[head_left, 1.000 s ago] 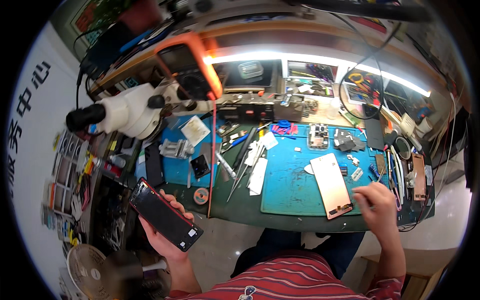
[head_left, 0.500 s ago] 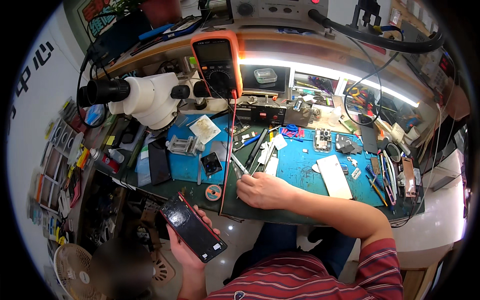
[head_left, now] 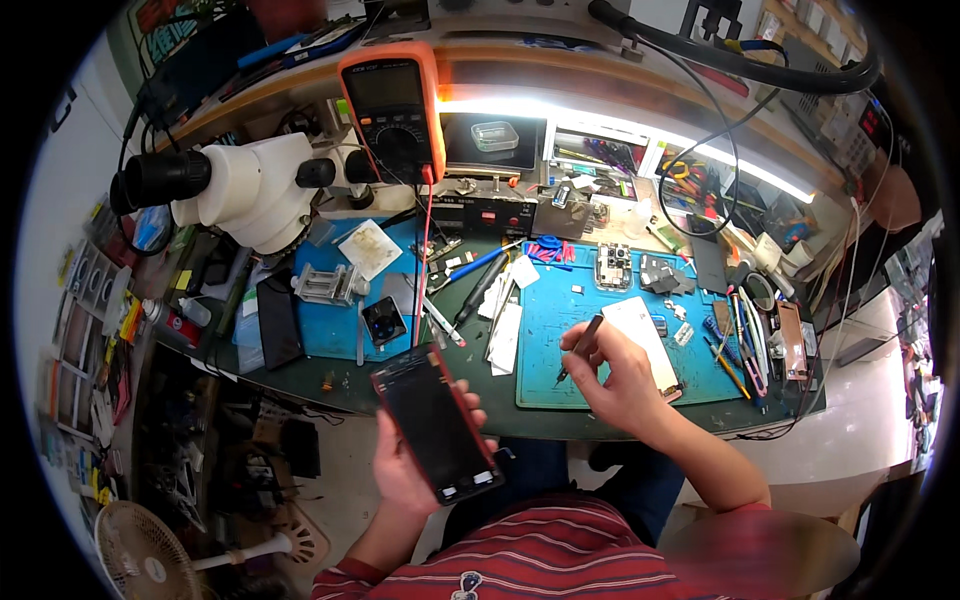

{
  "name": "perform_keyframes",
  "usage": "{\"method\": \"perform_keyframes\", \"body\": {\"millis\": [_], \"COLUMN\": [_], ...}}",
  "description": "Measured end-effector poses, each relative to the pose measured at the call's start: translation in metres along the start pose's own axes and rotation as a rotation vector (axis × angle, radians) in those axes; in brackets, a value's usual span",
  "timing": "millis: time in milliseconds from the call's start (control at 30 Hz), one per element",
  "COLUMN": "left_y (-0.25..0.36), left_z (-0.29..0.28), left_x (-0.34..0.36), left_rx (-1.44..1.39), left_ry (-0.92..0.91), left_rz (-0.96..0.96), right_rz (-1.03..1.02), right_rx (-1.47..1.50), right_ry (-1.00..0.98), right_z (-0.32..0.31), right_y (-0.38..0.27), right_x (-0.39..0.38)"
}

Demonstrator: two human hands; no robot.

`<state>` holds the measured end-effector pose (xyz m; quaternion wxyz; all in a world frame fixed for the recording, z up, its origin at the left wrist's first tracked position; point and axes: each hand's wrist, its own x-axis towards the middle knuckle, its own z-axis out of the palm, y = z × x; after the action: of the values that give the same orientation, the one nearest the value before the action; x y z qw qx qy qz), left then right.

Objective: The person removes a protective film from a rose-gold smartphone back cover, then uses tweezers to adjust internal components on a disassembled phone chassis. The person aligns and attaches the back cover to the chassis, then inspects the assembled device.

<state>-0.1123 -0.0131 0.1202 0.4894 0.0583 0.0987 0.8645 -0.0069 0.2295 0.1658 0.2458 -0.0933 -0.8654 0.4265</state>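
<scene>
Seen from above at a crowded repair bench [head_left: 400,395], the person's left hand [head_left: 405,470] cradles a dark smartphone [head_left: 436,422] with a reddish frame, screen up, below the bench edge and over the lap; the grip is wrapped around the phone's back and sides, likely to keep it steady. The right hand [head_left: 618,378] pinches a slim dark tool [head_left: 578,347], perhaps a screwdriver, pen-fashion, tip down on the blue work mat [head_left: 560,310], just beside a pale phone panel [head_left: 645,340] lying flat there. Behind, a white stereo microscope [head_left: 235,190] and an orange multimeter [head_left: 392,110] stand near the back, red lead trailing down. A small clear lidded box [head_left: 494,136] sits on the shelf; its contents cannot be made out. Tweezers and screwdrivers [head_left: 740,335] lie along the mat's right edge
</scene>
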Motion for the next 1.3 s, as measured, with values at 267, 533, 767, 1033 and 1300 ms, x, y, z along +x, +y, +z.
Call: {"method": "perform_keyframes", "body": {"millis": [267, 533, 767, 1033, 1300], "left_y": [-0.027, -0.07, -0.088, -0.091, -0.092], "left_z": [0.012, 0.029, 0.024, 0.02, 0.02], "left_x": [0.051, 0.116, 0.135, 0.135, 0.135], "left_rx": [0.119, -0.042, 0.022, 0.049, 0.042], "left_ry": [-0.105, -0.203, -0.11, -0.119, -0.131], "left_rz": [-0.243, -0.495, -0.477, -0.49, -0.516], "right_rz": [0.159, 0.176, 0.166, 0.23, 0.195], "right_rx": [0.324, 1.039, 1.155, 1.157, 1.074], "right_ry": [-0.011, 0.151, 0.216, 0.222, 0.2], "right_z": [-0.033, -0.081, -0.071, -0.067, -0.067], "right_y": [0.018, 0.048, 0.074, 0.074, 0.08], "right_x": [-0.02, 0.006, 0.007, -0.002, 0.0]}}
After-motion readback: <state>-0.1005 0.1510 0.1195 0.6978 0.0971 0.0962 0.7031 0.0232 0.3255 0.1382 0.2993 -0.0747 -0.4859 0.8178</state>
